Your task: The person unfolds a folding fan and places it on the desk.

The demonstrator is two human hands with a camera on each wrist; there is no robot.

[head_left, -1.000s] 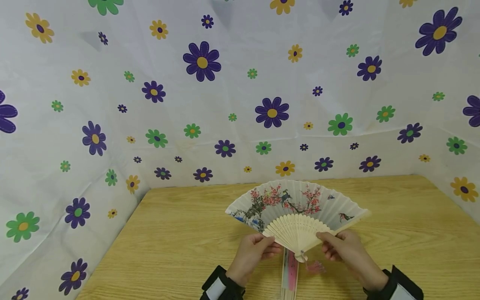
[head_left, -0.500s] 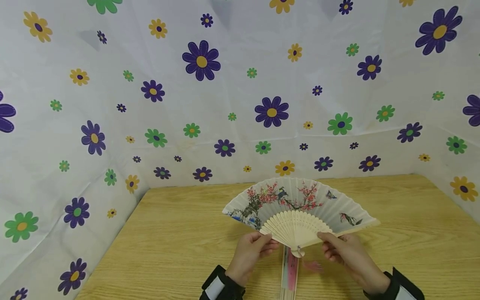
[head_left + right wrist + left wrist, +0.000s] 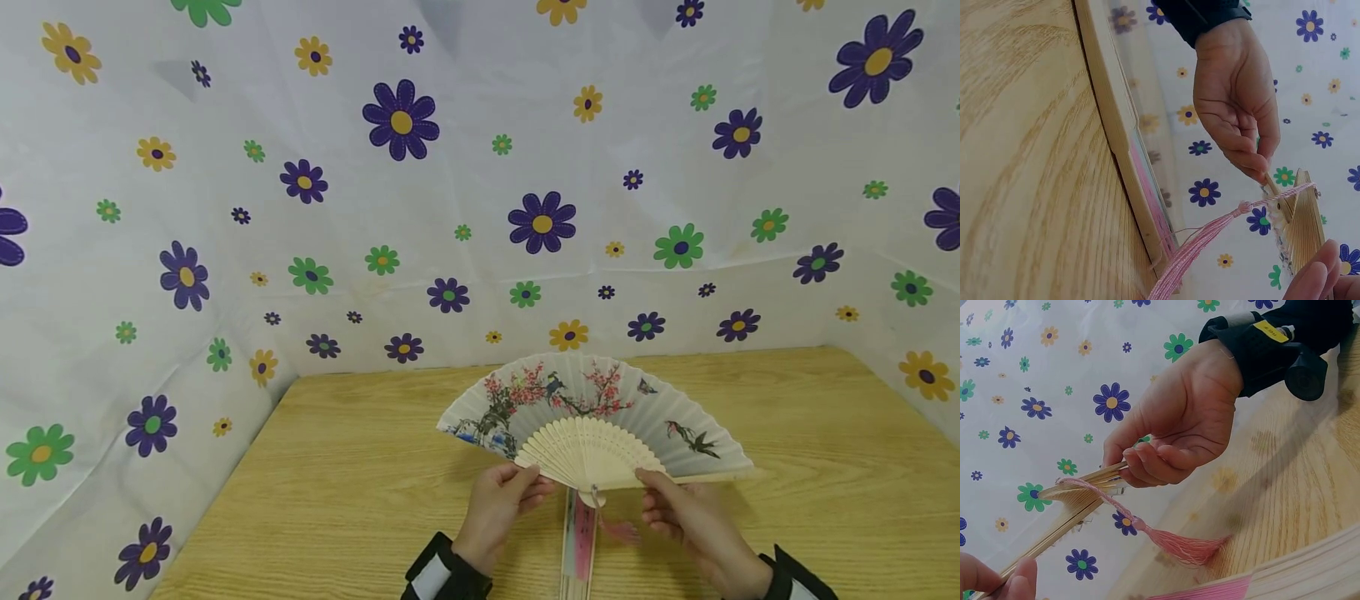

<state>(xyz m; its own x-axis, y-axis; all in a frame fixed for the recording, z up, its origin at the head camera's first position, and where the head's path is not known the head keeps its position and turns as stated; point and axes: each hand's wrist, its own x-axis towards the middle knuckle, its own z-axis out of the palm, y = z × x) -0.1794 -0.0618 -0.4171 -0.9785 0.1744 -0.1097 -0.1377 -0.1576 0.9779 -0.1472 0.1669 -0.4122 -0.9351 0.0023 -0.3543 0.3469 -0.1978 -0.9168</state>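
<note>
An open folding fan (image 3: 588, 392) with pale ribs and a white leaf painted with red blossoms and birds is held up above the table. My left hand (image 3: 498, 512) pinches its left outer rib between thumb and fingers. Along the right outer rib, my right hand (image 3: 693, 521) grips with the thumb on top. A pink tassel (image 3: 1179, 544) hangs from the pivot. In the left wrist view the right hand (image 3: 1179, 419) shows whole, as does the left hand (image 3: 1238, 94) in the right wrist view. Below the pivot lies a closed fan (image 3: 577, 542), pink and light blue between wooden sticks.
The wooden table (image 3: 360, 475) spreads under both hands. White cloth (image 3: 465, 183) printed with purple, yellow and green flowers stands along its back and both sides. Each wrist wears a black band (image 3: 450, 571).
The fan's right outer rib has swung lower, so the leaf spreads wider and more of the bird at right shows. The pivot has shifted slightly up and left. Both hands keep their holds.
</note>
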